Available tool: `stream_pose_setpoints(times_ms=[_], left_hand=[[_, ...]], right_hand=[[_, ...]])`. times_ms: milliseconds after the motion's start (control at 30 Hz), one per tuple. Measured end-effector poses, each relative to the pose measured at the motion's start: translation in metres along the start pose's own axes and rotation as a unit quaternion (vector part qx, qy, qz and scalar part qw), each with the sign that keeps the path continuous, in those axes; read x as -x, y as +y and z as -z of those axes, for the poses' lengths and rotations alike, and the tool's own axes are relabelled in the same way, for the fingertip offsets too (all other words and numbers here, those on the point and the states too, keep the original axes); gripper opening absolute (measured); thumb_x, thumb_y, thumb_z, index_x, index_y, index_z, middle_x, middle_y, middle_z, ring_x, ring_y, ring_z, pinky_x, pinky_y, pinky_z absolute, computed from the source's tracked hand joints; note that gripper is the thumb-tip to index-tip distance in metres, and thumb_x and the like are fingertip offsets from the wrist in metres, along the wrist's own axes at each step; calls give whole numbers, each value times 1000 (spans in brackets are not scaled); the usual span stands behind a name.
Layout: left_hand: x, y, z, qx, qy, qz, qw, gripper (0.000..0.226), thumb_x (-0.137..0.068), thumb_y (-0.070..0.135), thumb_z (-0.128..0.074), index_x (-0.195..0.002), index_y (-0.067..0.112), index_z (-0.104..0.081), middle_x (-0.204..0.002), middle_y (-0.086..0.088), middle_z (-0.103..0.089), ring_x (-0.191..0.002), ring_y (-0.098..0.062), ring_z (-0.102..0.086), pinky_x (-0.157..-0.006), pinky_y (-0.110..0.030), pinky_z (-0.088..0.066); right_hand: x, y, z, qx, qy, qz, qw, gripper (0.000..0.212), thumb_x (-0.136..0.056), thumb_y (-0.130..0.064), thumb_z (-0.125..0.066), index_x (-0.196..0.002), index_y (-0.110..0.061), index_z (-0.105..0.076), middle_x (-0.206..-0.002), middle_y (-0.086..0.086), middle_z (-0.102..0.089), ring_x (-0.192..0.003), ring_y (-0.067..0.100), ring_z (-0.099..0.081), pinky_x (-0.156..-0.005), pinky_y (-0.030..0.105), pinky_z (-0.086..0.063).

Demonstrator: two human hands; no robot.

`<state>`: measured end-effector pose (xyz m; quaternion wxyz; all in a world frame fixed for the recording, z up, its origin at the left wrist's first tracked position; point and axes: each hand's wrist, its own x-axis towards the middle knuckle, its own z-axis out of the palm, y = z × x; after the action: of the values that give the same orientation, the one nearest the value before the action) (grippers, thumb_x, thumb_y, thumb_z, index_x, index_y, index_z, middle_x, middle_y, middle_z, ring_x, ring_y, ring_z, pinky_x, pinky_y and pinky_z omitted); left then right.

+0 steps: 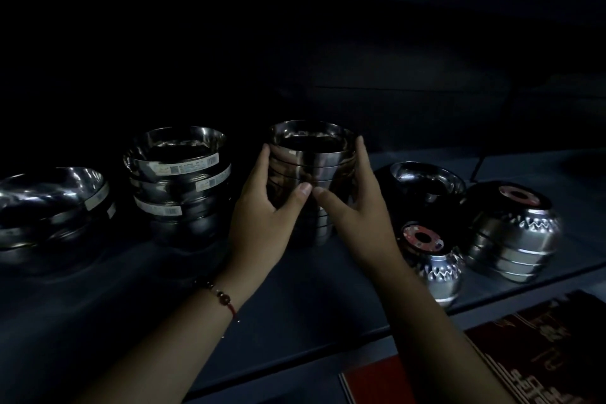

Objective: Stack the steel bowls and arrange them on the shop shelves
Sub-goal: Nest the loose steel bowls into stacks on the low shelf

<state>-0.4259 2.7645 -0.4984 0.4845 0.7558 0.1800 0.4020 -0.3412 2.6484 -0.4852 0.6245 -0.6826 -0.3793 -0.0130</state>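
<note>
- Two red printed items (537, 357) lie nearest, below the shelf's front edge at the lower right; what they are cannot be told in the dim light.
- The shelf (137, 321) is a dark, flat board whose front edge runs across the view, rising toward the right.
- The left hand (262, 226) reaches over that front edge, a beaded red cord bracelet (220, 298) on its wrist, and grips the left side of the centre stack of steel bowls (311, 170), fingers curled round the wall and thumb laid across the front.
- The right hand (357, 226) grips the right side of the same stack, fingers up along the wall to the rim; its thumb tip meets the left thumb tip at the front.
- The stack stands upright between the two palms, about midway along the shelf and back from the front edge; its base looks to rest on the board, though the shadow leaves that unsure.
- Near the front edge on the right sits a small upturned bowl (433, 266) with a red ring sticker on its base.
- Farther right, an upturned stack (515, 233) also shows a red ring sticker.
- Behind those, a tilted bowl (426, 184) lies on its side.
- Left of the held stack stands a labelled stack (178, 184), apart from the left hand.
- Toward the left end rest wide bowls (49, 203), nested.
</note>
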Motion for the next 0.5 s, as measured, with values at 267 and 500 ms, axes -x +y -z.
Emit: stream_pose_setpoints(times_ms=[267, 500], left_hand=[[28, 3, 20, -218, -43, -104, 970, 73, -93, 46, -58, -156, 39, -22, -163, 15, -16, -143, -6, -27, -105, -20, -28], [66, 16, -4, -329, -152, -208, 909, 61, -97, 48, -53, -153, 30, -35, -163, -3, -25, -149, -25, -24, -115, -38, -21]], right_hand=[[27, -4, 25, 251, -92, 19, 963, 89, -90, -38, -65, -156, -37, -5, -164, -6, -12, -151, 9, -7, -119, 35, -25], [69, -11, 73, 472, -135, -8, 871, 80, -95, -45, -56, -156, -32, -6, -165, -1, 1, -152, 25, 7, -119, 36, 0]])
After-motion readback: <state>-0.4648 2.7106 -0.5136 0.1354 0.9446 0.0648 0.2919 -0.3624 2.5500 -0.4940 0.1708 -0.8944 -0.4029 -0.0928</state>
